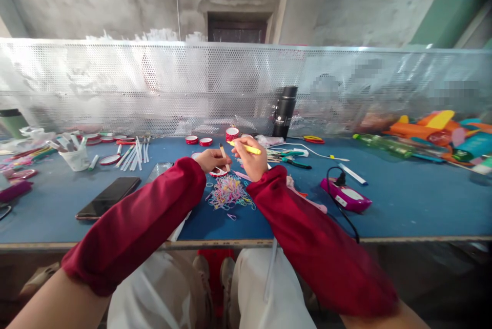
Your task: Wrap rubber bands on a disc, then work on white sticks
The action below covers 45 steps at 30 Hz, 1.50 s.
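My left hand (213, 160) is closed around a slim pale stick with a dark top end (223, 151), held upright; its exact kind is unclear. In my right hand (253, 161) is a yellow marker-like pen (251, 149), tilted with its tip towards the left hand. Just below both hands lies a loose pile of small coloured rubber bands (229, 193). A red-rimmed round piece (219, 172) sits on the table behind the pile, partly hidden by my left hand.
A phone (109, 198) lies on the left, near a white cup of markers (75, 157) and several white sticks (132, 157). A black thermos (285, 112) stands against the perforated metal screen (172, 88). On the right are green-handled pliers (294, 159) and a purple power strip (348, 196) with a black cable.
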### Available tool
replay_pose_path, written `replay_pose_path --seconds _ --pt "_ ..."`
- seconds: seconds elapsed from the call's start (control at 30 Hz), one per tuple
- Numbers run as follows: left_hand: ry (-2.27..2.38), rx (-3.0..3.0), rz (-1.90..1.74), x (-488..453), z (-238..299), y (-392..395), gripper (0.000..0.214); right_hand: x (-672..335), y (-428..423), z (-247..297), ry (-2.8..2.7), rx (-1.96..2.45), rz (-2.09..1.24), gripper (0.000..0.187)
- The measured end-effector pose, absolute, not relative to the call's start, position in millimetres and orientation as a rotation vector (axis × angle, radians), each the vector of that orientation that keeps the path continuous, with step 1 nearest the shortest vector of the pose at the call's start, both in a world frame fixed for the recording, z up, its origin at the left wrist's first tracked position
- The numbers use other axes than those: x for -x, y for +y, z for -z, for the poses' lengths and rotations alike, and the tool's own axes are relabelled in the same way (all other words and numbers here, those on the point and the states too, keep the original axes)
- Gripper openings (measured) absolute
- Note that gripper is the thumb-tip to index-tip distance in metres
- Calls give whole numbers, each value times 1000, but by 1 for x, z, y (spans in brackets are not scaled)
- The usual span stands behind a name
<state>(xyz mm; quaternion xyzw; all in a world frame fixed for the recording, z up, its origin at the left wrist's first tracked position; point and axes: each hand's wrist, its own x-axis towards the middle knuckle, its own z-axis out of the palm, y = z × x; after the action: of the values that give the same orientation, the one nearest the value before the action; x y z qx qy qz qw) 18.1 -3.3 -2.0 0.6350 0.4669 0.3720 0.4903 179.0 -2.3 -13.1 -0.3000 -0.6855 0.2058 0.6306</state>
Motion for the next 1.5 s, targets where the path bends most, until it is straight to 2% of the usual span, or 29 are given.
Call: replay_pose_path --seconds 0.2,0.5,0.97,1.5 --pt "1116 -1555 -916 -17 5 0 20 -176 0 17 -1518 668 -545 15" --pt "1098 -1567 -899 -18 4 -3 20 -176 5 20 -1527 662 -418 14" --pt "1080 -1655 -865 -16 8 1 30 -174 9 25 -1582 667 -474 21" --pt "1088 -1604 -911 -17 7 0 25 -175 8 23 -1565 683 -408 21"
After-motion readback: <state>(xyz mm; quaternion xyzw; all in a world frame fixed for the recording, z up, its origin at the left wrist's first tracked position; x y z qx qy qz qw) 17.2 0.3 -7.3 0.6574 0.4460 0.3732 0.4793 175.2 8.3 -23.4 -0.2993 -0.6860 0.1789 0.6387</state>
